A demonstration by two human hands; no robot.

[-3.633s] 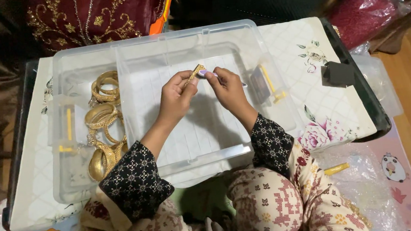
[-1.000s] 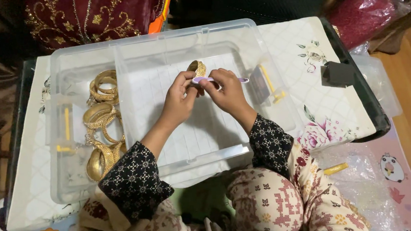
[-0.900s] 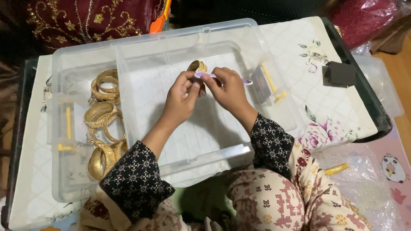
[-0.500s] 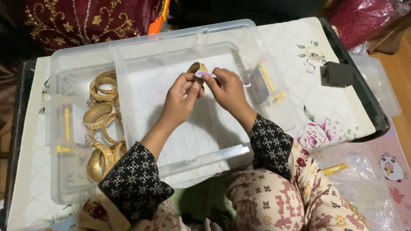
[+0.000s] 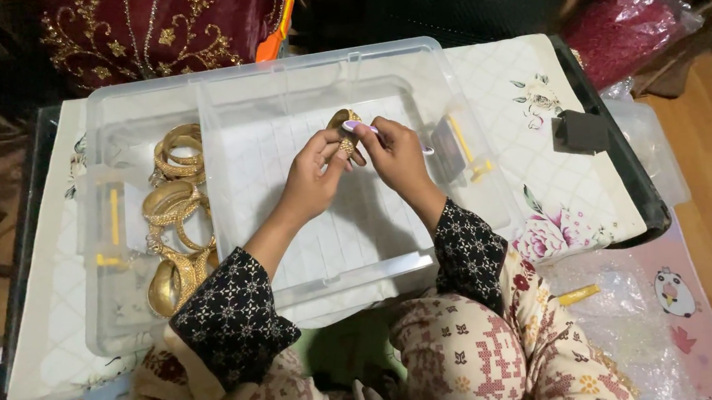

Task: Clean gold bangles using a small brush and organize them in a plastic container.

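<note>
My left hand (image 5: 312, 171) and my right hand (image 5: 393, 149) meet over a clear plastic lid (image 5: 292, 257) and together hold a gold bangle (image 5: 345, 131) between their fingertips. The right hand also pinches a thin pale tool that pokes out to the right. The lid lies across a clear plastic box (image 5: 126, 323). In the box, to the left of my hands, several more gold bangles (image 5: 173, 216) lie piled.
The box rests on a white floral cloth (image 5: 560, 182) over a dark-edged table. A small black block (image 5: 582, 130) sits on the cloth at right. A dark red embroidered fabric (image 5: 161, 28) lies beyond the box. Crinkled clear plastic (image 5: 625, 331) lies at lower right.
Earlier my hands held a small gold piece low between the fingers. Now a gold bangle stands up above my fingertips, and the hands have barely shifted.
</note>
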